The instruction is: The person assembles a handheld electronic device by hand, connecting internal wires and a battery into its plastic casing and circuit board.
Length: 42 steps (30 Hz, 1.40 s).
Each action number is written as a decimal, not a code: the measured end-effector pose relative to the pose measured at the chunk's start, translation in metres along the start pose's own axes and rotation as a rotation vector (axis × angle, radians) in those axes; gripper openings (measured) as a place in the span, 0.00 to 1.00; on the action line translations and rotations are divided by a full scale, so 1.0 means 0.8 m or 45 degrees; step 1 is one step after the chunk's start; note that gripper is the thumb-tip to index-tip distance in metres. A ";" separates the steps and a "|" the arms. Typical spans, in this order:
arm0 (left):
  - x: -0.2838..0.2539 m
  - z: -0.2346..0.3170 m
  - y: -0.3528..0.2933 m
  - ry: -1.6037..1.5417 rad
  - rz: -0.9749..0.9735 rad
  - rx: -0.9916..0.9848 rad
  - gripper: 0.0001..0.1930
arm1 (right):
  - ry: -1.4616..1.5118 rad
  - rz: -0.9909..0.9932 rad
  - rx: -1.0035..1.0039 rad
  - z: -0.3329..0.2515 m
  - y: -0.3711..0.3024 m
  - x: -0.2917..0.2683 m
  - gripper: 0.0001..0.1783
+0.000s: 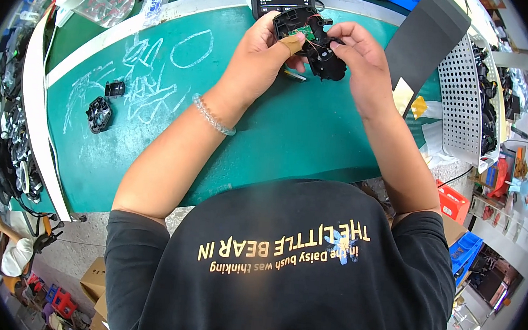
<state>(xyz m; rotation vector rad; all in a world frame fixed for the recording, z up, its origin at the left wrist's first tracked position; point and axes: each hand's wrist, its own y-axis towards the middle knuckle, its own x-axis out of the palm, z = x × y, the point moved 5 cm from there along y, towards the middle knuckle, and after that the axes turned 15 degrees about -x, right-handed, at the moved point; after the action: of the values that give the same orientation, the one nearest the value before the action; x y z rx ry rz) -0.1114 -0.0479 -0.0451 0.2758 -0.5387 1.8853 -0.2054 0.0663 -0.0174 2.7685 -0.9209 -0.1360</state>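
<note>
Black shirt fabric (284, 300) sits nearest, on the wearer's side of the hands, a green bench (307, 131) spreads beneath, and the left hand (262, 47) and right hand (366, 67) grip a black plastic assembly (329, 66) between them, its small green circuit board (310, 32) by the left.

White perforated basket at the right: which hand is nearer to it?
Right. The right hand is left of the white perforated basket; the left hand is farther left, holding a black plastic housing.

Bright light puts a faint sheen on the green tabletop (316, 126), with fisheye distortion bowing the edges.
</note>
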 end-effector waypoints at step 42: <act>-0.009 0.045 -0.014 1.176 0.513 0.733 0.17 | -0.085 -0.119 -0.049 0.001 0.013 0.021 0.06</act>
<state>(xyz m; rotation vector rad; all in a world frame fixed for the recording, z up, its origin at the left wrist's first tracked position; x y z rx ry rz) -0.1009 -0.0681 -0.0143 -0.3688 0.6229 2.2598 -0.1986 0.0478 -0.0163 2.7869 -0.7953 -0.2598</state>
